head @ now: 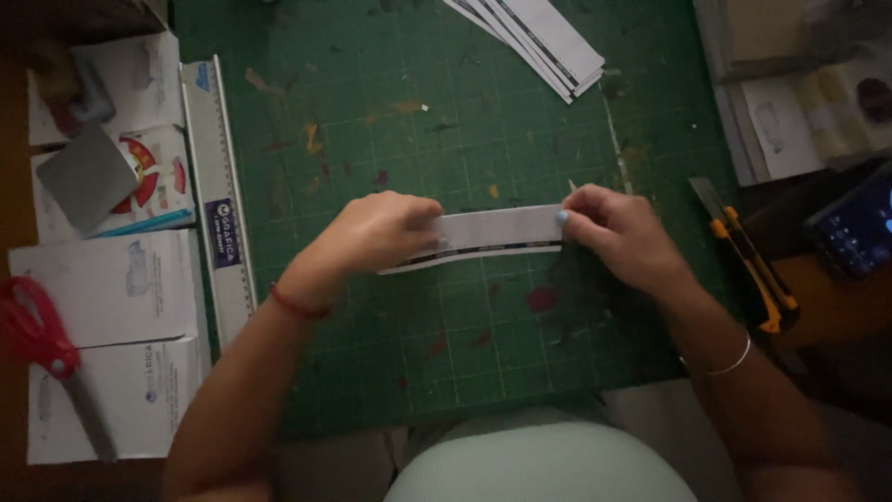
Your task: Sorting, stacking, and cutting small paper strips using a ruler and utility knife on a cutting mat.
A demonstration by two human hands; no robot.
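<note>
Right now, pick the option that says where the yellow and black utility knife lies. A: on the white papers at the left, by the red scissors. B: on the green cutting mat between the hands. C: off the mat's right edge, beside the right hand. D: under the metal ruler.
C: the utility knife lies just off the right edge of the green cutting mat, beside the right hand, which holds the paper strip.
</note>
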